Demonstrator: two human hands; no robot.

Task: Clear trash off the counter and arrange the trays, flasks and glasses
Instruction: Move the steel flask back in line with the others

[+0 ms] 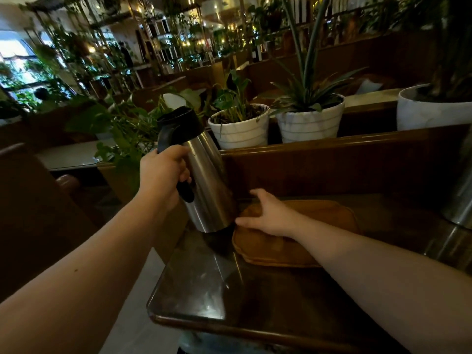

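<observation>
A steel flask with a black lid and black handle hangs tilted above the left end of the dark counter. My left hand is closed around its handle. Its base hovers just over the counter, beside the left end of a brown wooden tray. My right hand rests on that end of the tray, fingers spread over its rim, thumb near the flask's base. A second steel flask stands at the right edge of the view, partly cut off.
A raised wooden ledge runs behind the counter. On it stand white plant pots. Leafy plants crowd the left. The counter's rounded corner drops to the floor at the left.
</observation>
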